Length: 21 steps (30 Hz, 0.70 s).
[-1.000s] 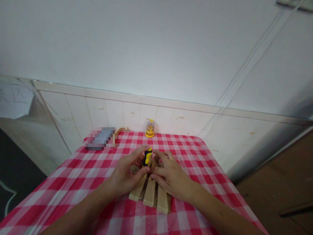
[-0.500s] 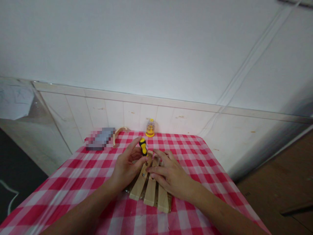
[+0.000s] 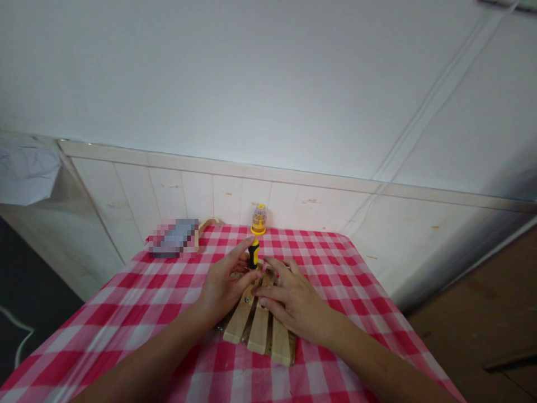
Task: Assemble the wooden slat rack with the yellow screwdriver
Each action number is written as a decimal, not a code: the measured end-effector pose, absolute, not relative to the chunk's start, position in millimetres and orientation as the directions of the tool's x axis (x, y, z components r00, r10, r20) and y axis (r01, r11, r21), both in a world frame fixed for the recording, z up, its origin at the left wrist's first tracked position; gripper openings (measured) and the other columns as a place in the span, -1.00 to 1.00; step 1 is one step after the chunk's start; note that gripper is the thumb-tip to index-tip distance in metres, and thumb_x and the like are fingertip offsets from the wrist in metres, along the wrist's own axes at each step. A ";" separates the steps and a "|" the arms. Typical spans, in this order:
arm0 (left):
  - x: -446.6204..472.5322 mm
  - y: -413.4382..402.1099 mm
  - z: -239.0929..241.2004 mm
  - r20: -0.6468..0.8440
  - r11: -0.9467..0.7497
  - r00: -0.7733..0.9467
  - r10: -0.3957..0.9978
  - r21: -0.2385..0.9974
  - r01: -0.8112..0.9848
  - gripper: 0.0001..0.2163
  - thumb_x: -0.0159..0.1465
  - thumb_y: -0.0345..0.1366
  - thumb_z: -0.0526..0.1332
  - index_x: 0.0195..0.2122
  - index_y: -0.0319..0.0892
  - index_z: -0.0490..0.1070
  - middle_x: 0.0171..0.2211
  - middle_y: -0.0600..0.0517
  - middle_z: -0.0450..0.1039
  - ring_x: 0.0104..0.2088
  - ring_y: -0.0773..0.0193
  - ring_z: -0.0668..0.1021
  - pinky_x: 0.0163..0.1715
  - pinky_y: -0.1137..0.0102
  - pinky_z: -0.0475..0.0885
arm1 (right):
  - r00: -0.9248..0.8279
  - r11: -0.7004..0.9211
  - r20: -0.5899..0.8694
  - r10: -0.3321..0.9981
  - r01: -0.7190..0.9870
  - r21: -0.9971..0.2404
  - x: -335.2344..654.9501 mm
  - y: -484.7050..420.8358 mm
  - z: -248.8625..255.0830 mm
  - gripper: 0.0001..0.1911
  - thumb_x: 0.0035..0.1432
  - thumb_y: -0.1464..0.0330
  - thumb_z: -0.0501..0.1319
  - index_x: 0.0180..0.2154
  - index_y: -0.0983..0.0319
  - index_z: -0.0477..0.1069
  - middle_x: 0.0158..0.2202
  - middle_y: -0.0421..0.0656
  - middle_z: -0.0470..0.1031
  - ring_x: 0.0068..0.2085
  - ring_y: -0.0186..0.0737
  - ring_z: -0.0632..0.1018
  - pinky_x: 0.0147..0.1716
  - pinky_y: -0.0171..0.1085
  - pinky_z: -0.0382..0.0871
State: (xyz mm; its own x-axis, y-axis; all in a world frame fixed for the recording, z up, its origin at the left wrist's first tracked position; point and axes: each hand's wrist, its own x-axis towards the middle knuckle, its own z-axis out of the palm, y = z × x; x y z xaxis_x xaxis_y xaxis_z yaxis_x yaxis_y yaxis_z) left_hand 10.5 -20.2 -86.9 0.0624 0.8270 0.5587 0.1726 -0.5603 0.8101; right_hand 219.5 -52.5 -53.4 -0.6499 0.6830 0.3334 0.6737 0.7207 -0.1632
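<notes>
Left hand (image 3: 226, 285) has the yellow-and-black screwdriver (image 3: 254, 255) in its fingers, over the far end of the wooden slats (image 3: 259, 330) on the checked tablecloth (image 3: 339, 358). Right hand (image 3: 293, 296) is loosely spread, fingers resting on the slats. I'd steady the wood with that one, keep the driver square to it and push down while turning. Handle's up, long axis near upright; tip's hidden, so can't tell if it's seated. Slats run lengthwise away from the person, wider ends nearest.

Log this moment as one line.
left hand: holding yellow-black screwdriver, roughly upright | right hand: spread over wooden slats | far side: yellow-based container on checked cloth
</notes>
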 end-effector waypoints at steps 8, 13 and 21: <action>8.7 -21.2 -87.0 0.557 -0.571 0.131 0.820 0.809 0.139 -0.36 0.31 -0.41 0.29 0.39 0.02 0.18 -0.11 0.00 0.62 -0.15 0.26 0.70 -0.10 0.33 0.63 | -0.648 0.713 0.317 0.693 0.680 -0.170 219.8 -52.7 -52.9 -0.73 0.42 0.27 0.21 0.06 -0.03 0.60 0.40 -0.07 0.16 0.31 0.14 0.26 0.22 0.15 0.34; 7.4 -22.9 -88.0 0.545 -0.565 0.184 0.818 0.822 0.074 -0.38 0.35 -0.43 0.24 0.40 0.01 0.14 -0.07 -0.03 0.63 -0.06 0.21 0.69 -0.02 0.29 0.61 | -0.650 0.722 0.334 0.683 0.671 -0.171 220.2 -52.6 -53.5 -0.74 0.41 0.28 0.21 0.05 -0.02 0.60 0.40 -0.07 0.16 0.31 0.13 0.25 0.23 0.15 0.33; 7.5 -29.8 -79.7 0.521 -0.521 0.110 0.846 0.853 -0.033 -0.38 0.30 -0.43 0.29 0.37 -0.03 0.18 -0.14 0.00 0.63 -0.15 0.24 0.71 -0.10 0.32 0.63 | -0.653 0.722 0.325 0.684 0.670 -0.173 220.0 -53.0 -52.6 -0.74 0.41 0.28 0.22 0.05 -0.02 0.60 0.39 -0.07 0.16 0.27 0.13 0.27 0.23 0.17 0.32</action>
